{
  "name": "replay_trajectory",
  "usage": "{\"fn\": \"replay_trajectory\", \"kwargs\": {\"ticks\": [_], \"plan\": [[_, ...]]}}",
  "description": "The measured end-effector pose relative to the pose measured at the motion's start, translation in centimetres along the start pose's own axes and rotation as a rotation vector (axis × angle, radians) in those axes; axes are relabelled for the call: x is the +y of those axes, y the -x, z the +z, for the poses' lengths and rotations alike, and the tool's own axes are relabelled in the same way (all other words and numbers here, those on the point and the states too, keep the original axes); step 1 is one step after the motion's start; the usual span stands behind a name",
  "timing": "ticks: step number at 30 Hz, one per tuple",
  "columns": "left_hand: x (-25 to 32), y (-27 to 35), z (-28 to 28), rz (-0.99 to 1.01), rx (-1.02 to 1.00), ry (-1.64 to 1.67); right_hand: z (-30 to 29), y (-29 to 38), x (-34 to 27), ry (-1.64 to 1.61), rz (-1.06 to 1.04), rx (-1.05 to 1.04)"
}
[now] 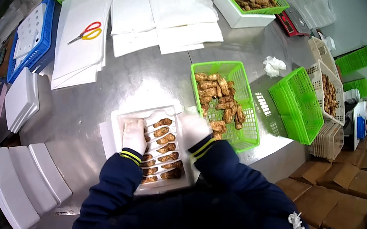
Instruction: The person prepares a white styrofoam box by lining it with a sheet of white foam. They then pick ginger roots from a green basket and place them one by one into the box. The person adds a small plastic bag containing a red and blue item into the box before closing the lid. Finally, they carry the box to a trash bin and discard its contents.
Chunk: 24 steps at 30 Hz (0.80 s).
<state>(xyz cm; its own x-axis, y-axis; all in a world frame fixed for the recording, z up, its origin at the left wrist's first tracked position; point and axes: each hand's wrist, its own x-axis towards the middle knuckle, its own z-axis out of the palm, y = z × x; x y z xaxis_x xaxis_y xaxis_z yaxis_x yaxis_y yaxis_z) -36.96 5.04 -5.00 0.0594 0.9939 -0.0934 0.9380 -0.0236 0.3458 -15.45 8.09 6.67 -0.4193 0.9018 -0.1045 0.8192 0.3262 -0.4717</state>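
A white foam box point(188, 173) stands before me, holding two columns of knobbly brown roots point(166, 138) parted by white strips of lining. My left hand point(134, 135), in a white glove, reaches into the box over the left column; its fingers hide what lies beneath them. My right hand point(194, 130), gloved too and blurred by motion, is between the box and a green plastic basket point(245, 125). More of the brown roots point(215, 90) lie in that basket. Whether the right hand holds anything cannot be seen.
White sheets point(183, 5) lie in stacks at the back, with scissors point(90, 31) on one. White foam lids point(30, 180) are at the left. Nested green baskets point(296, 104), a crumpled white wad point(273, 66) and a red scale point(292, 21) are at the right. Cardboard boxes point(349, 211) stand beyond.
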Motion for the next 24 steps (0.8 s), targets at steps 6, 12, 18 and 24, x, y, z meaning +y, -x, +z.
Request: {"fn": "replay_trajectory", "kwargs": {"ticks": [6,12,18,24], "plan": [[-2.1,-2.4,2.0,-0.275,0.034,0.889,1.9,3.2,12.8,0.230,0.441,-0.240],[-2.3,-0.4,1.7,-0.200,0.090,0.812,0.6,5.4,16.2,0.332,0.711,-0.219],[0.3,1.1,0.1,-0.154,0.034,0.762,2.2,3.3,14.5,0.388,0.316,-0.302],[-1.4,4.0,1.9,-0.153,0.003,0.895,0.2,5.1,16.6,0.299,0.678,-0.508]]}}
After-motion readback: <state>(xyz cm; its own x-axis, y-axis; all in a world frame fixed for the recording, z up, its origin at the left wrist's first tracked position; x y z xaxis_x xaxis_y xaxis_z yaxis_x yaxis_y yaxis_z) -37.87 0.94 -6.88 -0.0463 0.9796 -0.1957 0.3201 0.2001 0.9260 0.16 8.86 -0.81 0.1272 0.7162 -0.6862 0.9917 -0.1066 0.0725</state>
